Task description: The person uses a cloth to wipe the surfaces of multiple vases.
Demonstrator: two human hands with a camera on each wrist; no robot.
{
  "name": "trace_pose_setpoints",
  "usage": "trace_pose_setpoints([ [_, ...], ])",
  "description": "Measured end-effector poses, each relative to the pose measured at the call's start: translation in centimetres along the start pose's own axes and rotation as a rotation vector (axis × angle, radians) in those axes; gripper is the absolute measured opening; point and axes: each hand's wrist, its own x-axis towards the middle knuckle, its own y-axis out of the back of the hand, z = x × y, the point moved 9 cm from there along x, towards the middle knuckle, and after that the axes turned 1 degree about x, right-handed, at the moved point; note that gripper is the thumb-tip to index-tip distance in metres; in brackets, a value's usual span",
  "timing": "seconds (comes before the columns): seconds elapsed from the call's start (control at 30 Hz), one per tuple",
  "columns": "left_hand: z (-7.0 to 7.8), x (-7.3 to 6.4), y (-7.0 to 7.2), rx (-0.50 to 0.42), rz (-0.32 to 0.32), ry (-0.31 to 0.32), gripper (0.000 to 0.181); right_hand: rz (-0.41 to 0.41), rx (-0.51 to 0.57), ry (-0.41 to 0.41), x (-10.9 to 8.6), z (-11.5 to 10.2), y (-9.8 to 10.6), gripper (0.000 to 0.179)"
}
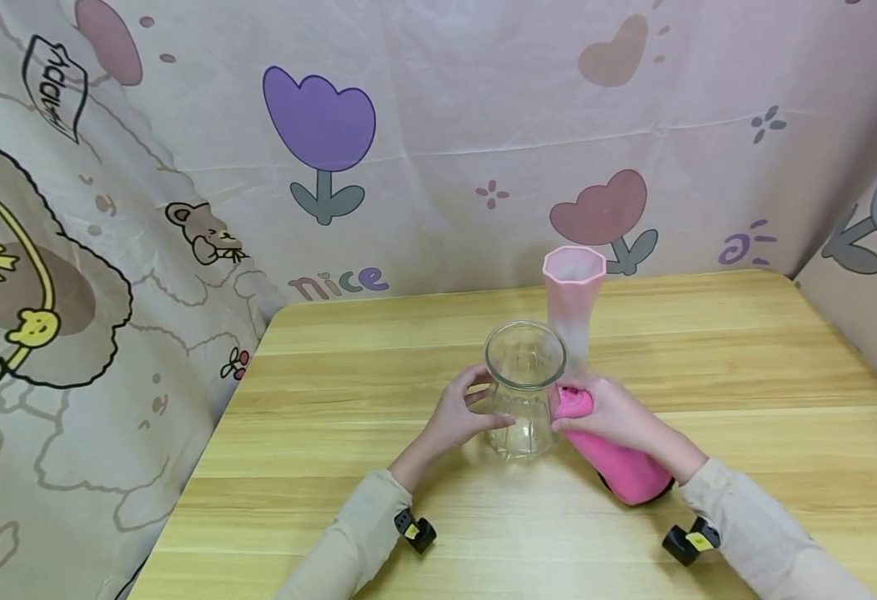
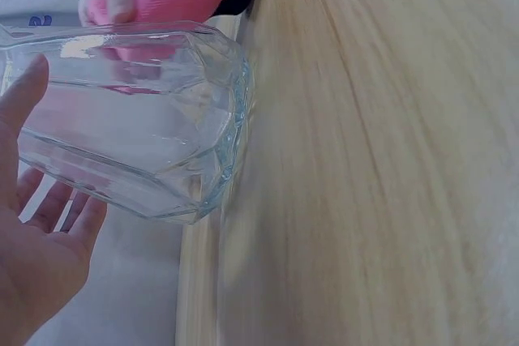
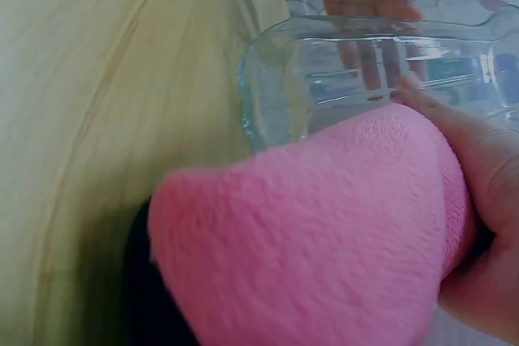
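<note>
A clear glass vase [image 1: 526,417] with a wide rim and faceted sides stands upright on the wooden table. My left hand [image 1: 459,414] holds it from the left, thumb along the near side and fingers round the far side; the left wrist view shows the thumb [image 2: 26,91] over the glass. My right hand [image 1: 614,410] grips a bunched pink fluffy cloth [image 1: 618,462] with a black edge, close against the vase's right side. In the right wrist view the cloth [image 3: 308,224] covers part of the vase [image 3: 324,70]. Whether cloth and glass touch is hard to tell.
Just behind the right hand stands a taller pink-and-white vase [image 1: 573,308] with an angular rim. Printed fabric [image 1: 438,150] hangs behind the wooden table [image 1: 348,375] and along both sides. Small black cameras sit on both wrists.
</note>
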Motion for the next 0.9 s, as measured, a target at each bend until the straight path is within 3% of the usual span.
trace_pose_setpoints([
  [0.27,0.0,0.0,0.0,-0.003,-0.001,-0.007,0.067,-0.118,-0.086,0.0,-0.2,0.8,-1.9,0.058],
  [0.53,-0.2,0.0,0.1,-0.002,0.004,-0.008,0.067,-0.179,-0.119,-0.011,-0.5,1.1,-2.9,0.048],
  [0.63,-0.3,0.0,0.1,-0.007,0.004,0.0,0.067,-0.177,-0.086,-0.012,-0.5,1.1,-2.9,0.05],
  [0.73,-1.5,0.4,0.1,-0.004,0.013,-0.011,0.068,-0.165,-0.023,-0.003,-0.4,1.1,-2.4,0.067],
  [0.9,-3.0,0.8,0.1,0.0,0.028,-0.043,0.069,-0.069,0.043,0.02,-0.2,0.3,-0.5,0.079],
])
